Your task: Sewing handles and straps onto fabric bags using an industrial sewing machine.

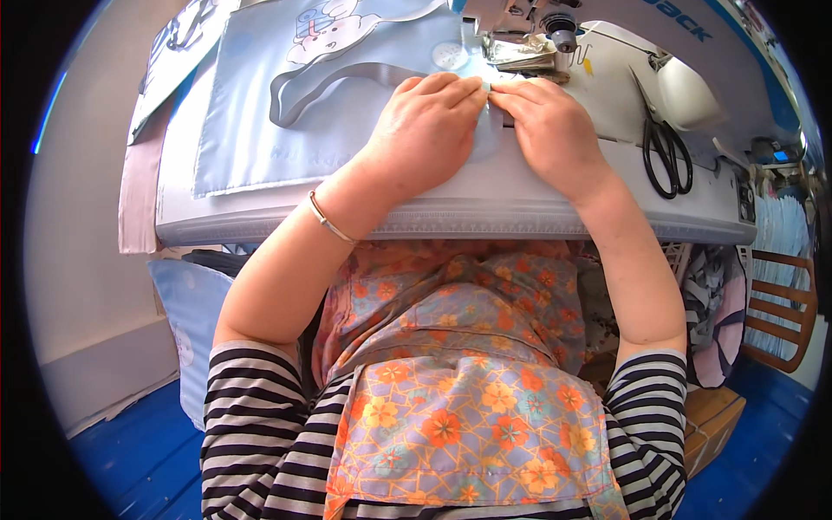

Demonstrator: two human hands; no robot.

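A light blue fabric panel (247,130) with a cartoon print lies across the sewing machine table. Its right edge runs under both my hands, just in front of the needle area. My left hand (432,126) is closed, with fingertips pinching the fabric edge. Facing it, my right hand (555,130) pinches the same edge, and the fingertips of both hands nearly meet. A grey strap (325,82) loops over the panel and runs toward my left fingers; its end is hidden. The sewing machine's head (511,19) stands just beyond my hands.
Black-handled scissors (666,156) lie on the table to the right. The blue and white machine arm (737,61) curves along the right side. More fabric pieces (178,52) rest at the far left. A ruler strip (468,221) follows the table's front edge. A wooden chair (784,303) stands at right.
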